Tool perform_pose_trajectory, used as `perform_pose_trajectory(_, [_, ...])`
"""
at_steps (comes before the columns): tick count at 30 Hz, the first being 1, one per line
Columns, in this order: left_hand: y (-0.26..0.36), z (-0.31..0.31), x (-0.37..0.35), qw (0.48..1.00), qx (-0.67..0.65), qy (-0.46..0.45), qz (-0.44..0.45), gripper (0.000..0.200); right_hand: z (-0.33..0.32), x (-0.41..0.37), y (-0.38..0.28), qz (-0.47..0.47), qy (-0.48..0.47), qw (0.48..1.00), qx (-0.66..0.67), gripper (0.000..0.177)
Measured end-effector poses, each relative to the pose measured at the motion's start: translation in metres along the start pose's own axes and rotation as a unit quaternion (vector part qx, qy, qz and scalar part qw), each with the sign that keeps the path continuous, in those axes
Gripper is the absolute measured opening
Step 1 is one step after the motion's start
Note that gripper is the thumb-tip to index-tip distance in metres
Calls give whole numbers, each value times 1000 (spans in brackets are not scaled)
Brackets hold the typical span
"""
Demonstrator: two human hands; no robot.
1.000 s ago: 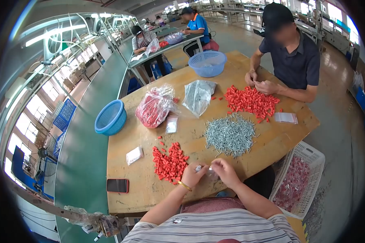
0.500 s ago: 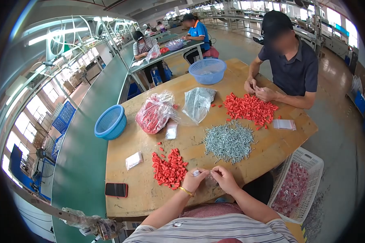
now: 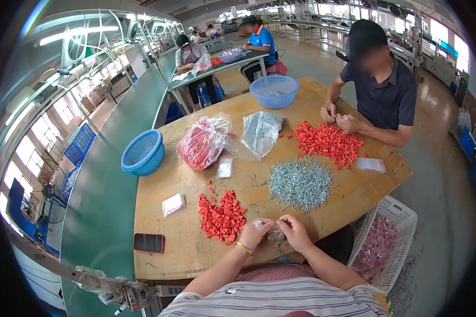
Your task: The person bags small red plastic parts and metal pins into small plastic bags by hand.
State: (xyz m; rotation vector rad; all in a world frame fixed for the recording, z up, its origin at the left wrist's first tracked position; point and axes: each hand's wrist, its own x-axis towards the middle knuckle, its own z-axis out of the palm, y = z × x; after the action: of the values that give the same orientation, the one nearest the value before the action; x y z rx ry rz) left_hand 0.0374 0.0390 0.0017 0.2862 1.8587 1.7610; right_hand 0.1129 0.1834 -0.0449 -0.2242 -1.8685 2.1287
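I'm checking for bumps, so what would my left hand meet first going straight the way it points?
Past the clear plastic it touches, your left hand would likely meet your right hand first, though depth is unclear.

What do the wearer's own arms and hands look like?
Bare human hands, no gloves: left hand and right hand. A gold-coloured bracelet circles the left wrist; none shows on the right. Forearms are uncovered below short sleeves, pale with thin dark stripes, matching the shirt. No cables or markings visible on either arm.
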Motion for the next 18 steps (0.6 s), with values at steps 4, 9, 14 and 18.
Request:
perform_pose_trajectory(4, [-2,0,1,999,-37,9,18,12,-1,0,-2,-3,-6,1000,-11,12])
perform_pose_trajectory(9, [1,0,-2,999,-46,-12,8,10,-2,3,2,8,-1,1000,25,12])
perform_pose_trajectory(14, [-6,-4,1,998,16,-26,48,14,-4,0,5,1,12,1000,6,13])
perform_pose_trajectory(18, [-18,-5,5,997,54,24,58,13,1,0,-2,-3,47,999,-1,11])
